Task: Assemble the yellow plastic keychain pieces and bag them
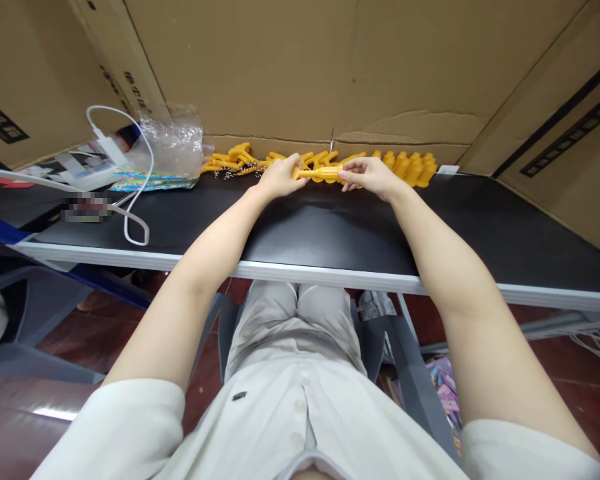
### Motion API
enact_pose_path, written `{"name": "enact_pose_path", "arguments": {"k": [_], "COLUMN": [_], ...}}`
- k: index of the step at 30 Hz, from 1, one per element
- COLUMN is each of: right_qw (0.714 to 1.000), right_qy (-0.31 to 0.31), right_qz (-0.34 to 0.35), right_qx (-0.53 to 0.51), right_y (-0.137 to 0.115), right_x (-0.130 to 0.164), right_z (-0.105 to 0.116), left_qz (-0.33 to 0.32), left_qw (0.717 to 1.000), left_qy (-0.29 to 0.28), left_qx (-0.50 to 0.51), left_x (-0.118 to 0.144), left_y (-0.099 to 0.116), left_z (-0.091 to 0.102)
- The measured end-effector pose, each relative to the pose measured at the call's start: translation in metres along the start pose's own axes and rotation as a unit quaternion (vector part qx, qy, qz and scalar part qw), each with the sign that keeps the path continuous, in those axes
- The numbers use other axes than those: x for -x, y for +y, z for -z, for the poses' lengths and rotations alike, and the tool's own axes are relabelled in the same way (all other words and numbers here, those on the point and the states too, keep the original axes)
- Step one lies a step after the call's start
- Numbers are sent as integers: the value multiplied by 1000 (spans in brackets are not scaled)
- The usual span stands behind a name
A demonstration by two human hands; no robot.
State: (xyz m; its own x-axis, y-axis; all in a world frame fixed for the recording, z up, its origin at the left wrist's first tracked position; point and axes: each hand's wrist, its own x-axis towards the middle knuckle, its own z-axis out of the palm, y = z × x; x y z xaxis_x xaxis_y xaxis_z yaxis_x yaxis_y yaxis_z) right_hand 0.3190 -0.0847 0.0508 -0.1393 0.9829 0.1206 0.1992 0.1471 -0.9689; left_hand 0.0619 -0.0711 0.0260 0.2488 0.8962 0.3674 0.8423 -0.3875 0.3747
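Above the black table's far part, both hands are closed on one yellow plastic piece [325, 173], held level. My left hand [282, 177] pinches its narrow stem end. My right hand [373, 176] grips the thicker, ribbed cylindrical end between thumb and fingers. Just behind it runs a row of yellow parts, partly covered by the hands. Standing to the right are several bottle-shaped yellow pieces [416, 169]. To the left lie branched yellow pieces [237, 157], with small dark and silvery coiled bits [225, 175], perhaps springs, beside them.
Cardboard walls [300, 73] enclose the black table [325, 233] at the back and sides. On the left are a clear plastic bag [173, 143], colourful striped packets [155, 180] and a white cable [143, 127]. A small white object [448, 170] lies at the back right.
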Motion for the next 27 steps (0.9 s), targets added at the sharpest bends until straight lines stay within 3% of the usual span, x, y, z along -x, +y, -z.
{"name": "enact_pose_path", "arguments": {"k": [10,16,27], "right_qw": [999,999,998], "right_qy": [3,-3,-2], "right_qz": [-13,-38,-67], "right_qx": [36,-8,5], "right_y": [-3,2,0], "right_x": [2,-3,-5], "right_z": [-5,-8,-8], "left_qz": [4,-11,4], "left_qw": [1000,1000,1000], "left_qy": [5,6,-5], "left_qx": [-23,-25,-14], "left_x": [2,4,3], "left_y": [6,9,10], "left_z": [1,2,3]}}
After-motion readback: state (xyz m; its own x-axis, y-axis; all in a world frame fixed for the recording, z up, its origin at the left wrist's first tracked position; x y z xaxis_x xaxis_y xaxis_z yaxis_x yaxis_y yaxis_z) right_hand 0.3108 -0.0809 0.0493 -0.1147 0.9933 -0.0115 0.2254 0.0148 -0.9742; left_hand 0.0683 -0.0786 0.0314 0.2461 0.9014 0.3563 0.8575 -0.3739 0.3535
